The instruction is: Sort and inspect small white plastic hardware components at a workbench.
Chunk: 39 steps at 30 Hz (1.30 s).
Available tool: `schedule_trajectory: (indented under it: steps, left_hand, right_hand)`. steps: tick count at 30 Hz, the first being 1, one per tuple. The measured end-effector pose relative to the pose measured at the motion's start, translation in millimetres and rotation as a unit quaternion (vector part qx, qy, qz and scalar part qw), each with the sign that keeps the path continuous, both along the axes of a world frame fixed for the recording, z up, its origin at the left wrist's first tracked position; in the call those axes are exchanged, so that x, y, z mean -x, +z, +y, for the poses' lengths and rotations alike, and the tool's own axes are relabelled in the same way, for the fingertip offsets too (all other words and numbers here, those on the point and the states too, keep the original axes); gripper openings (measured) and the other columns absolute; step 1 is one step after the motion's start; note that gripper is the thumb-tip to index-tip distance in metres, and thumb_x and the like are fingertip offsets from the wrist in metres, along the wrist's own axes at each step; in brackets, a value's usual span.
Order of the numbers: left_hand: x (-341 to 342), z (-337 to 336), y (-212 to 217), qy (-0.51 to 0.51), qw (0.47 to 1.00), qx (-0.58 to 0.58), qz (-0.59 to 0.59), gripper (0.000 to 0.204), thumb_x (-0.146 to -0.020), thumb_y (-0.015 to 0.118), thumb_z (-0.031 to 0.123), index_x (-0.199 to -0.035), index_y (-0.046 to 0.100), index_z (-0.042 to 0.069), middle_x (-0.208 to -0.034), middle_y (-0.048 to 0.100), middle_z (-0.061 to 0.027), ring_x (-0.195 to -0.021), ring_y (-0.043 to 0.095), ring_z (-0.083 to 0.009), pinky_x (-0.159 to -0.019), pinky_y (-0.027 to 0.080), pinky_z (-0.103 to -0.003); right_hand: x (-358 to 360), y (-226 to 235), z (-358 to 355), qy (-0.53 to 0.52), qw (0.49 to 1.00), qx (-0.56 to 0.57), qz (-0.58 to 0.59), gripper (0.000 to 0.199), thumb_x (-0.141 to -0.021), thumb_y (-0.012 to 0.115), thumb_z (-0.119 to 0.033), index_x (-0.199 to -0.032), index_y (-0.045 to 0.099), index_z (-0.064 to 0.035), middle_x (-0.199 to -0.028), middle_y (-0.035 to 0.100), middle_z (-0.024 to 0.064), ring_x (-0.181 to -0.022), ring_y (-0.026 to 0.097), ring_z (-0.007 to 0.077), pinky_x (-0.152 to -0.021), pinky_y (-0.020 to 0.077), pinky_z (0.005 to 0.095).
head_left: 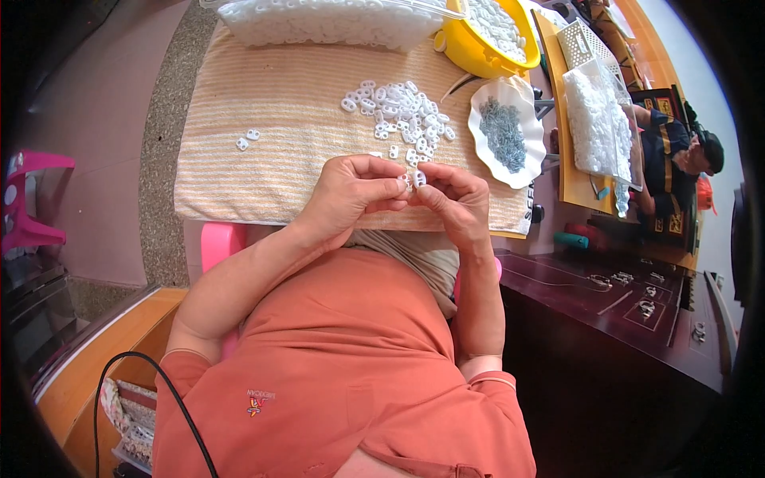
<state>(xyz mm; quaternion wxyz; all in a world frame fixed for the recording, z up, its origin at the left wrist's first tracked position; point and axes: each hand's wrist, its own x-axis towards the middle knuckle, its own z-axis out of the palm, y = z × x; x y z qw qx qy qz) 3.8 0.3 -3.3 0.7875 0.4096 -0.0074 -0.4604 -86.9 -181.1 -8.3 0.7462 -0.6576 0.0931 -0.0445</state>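
Note:
Close to the table's front edge, my two hands meet fingertip to fingertip. My right hand (456, 203) pinches a white oval plastic piece with holes (419, 178) between thumb and forefinger. Facing it, the thumb and forefinger of my left hand (347, 191) are closed on a small pale part (405, 180), whose shape the fingers partly hide. Just beyond the fingertips lies a loose heap of white two-hole plastic pieces (402, 107). A white scalloped dish (484, 151) right of the heap holds small grey metal parts that look like springs (502, 131).
Several white pieces (248, 139) lie apart at left on the striped towel (263, 179). At the back stand a clear bin of white pieces (335, 28) and a yellow basin (466, 60). Another person (677, 159) sits to the right by a clear tub (598, 127).

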Motion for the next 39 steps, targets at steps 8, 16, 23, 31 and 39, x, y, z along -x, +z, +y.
schedule_trajectory:
  steps: [8,16,23,31,39]
  left_hand:
    - [0.4,0.0,-0.7,0.000,1.000,0.000,0.002,0.017,-0.084,0.066,0.001,-0.100,0.063,-0.004,-0.088,0.066,-0.0109,-0.078,0.066,-0.0164,-0.071,0.057,-0.027]
    - [1.4,-0.5,-2.6,-0.003,1.000,-0.003,0.000,0.016,-0.084,0.066,0.001,-0.099,0.064,-0.003,-0.089,0.067,-0.0108,-0.078,0.066,-0.0162,-0.072,0.057,-0.027]
    - [1.8,-0.5,-3.0,-0.007,1.000,0.002,0.004,0.015,-0.085,0.066,0.001,-0.099,0.064,-0.003,-0.088,0.066,-0.0102,-0.077,0.065,-0.0156,-0.071,0.056,-0.026]
    - [2.5,-1.0,-1.8,-0.006,1.000,0.000,0.003,0.016,-0.084,0.067,0.002,-0.098,0.065,-0.004,-0.090,0.067,-0.0101,-0.077,0.066,-0.0140,-0.071,0.057,-0.024]
    - [1.1,-0.5,0.4,-0.013,1.000,-0.007,-0.003,0.017,-0.084,0.067,0.003,-0.100,0.062,-0.002,-0.088,0.066,-0.0089,-0.079,0.065,-0.0145,-0.070,0.057,-0.026]
  right_hand:
    - [-0.1,1.1,1.5,-0.004,1.000,-0.009,0.007,0.031,-0.084,0.068,0.002,-0.114,0.062,0.0048,-0.095,0.069,0.0107,-0.082,0.067,0.0151,-0.073,0.0558,0.0255]
    - [-0.3,1.1,2.2,0.000,1.000,-0.011,-0.006,0.030,-0.084,0.067,0.003,-0.113,0.062,0.0057,-0.096,0.069,0.0119,-0.084,0.067,0.0161,-0.074,0.0564,0.0262]
    - [-0.4,1.7,2.9,0.006,1.000,-0.025,-0.008,0.028,-0.084,0.067,0.005,-0.112,0.063,0.0058,-0.097,0.069,0.0123,-0.086,0.067,0.0164,-0.076,0.0561,0.0269]
    - [0.1,-0.7,2.5,0.011,0.999,-0.031,-0.009,0.029,-0.083,0.066,0.006,-0.113,0.063,0.0059,-0.098,0.069,0.0121,-0.088,0.066,0.0153,-0.078,0.0555,0.0265]
    - [0.3,-3.8,1.1,0.016,0.999,-0.038,-0.009,0.028,-0.084,0.065,0.006,-0.113,0.062,0.0067,-0.099,0.068,0.0128,-0.089,0.066,0.0164,-0.078,0.0562,0.0275]
